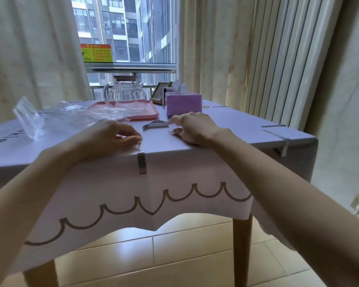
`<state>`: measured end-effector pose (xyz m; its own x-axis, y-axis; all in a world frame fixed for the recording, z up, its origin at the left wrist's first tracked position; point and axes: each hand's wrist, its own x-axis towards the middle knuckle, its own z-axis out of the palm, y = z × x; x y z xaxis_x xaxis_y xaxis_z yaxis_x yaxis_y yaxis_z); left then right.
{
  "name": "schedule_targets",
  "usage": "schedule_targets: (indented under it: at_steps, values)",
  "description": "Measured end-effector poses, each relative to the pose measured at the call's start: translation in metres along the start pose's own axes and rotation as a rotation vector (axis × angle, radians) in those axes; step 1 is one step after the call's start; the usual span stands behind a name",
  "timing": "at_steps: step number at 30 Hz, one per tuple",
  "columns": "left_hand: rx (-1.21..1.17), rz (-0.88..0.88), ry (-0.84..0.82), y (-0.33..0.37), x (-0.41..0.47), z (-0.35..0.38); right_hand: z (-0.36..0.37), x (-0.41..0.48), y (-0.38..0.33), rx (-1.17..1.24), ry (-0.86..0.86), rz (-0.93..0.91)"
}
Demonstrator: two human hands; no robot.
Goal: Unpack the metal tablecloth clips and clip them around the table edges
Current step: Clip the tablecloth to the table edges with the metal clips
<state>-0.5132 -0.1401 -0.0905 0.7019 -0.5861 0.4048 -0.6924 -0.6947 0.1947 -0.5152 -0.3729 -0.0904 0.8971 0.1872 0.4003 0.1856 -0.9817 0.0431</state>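
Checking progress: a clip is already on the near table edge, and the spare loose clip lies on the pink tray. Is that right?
Not quite. In the head view the loose clip lies on the tablecloth, in front of the pink tray, not on it. A clip is indeed on the near edge.

A flat steel clip pinned the lilac tablecloth over the near edge of the bench; a second clip held the right edge, and a third clip lay loose on top.
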Motion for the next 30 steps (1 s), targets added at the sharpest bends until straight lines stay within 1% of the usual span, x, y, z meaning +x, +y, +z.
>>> schedule_targets:
  at_steps: [3, 6, 9, 11, 13, 16, 19, 21, 24, 27, 30]
  values:
    - [0.004, 0.046, 0.123, -0.012, -0.014, 0.003, 0.009, 0.029, -0.019, -0.034, -0.085, 0.049]
    - [0.000, 0.108, 0.210, -0.014, -0.019, 0.006, 0.011, 0.045, -0.027, 0.059, -0.115, 0.120]
    - [-0.041, 0.137, 0.281, -0.014, -0.020, 0.007, 0.012, 0.047, -0.033, 0.132, 0.000, 0.147]
    - [-0.096, 0.128, 0.395, -0.013, -0.021, 0.006, 0.010, 0.043, -0.038, 0.149, 0.111, 0.131]
    - [-0.124, 0.096, 0.487, -0.013, -0.023, 0.004, 0.004, 0.039, -0.044, 0.253, 0.229, 0.090]
    - [-0.126, -0.003, 0.550, -0.025, -0.027, -0.001, -0.015, 0.031, -0.064, 0.437, 0.394, -0.036]
    - [-0.106, -0.097, 0.525, -0.043, -0.036, -0.012, -0.035, 0.023, -0.092, 0.448, 0.419, -0.157]
    - [-0.099, -0.102, 0.481, -0.054, -0.044, -0.022, -0.041, 0.020, -0.111, 0.509, 0.388, -0.206]
    - [-0.023, -0.130, 0.412, -0.072, -0.059, -0.033, -0.038, 0.019, -0.138, 0.622, 0.328, -0.270]
    - [0.012, -0.255, 0.337, -0.094, -0.076, -0.040, -0.024, 0.019, -0.162, 0.688, 0.408, -0.273]
    - [0.035, -0.302, 0.413, -0.103, -0.084, -0.042, -0.011, 0.018, -0.191, 0.772, 0.485, -0.233]
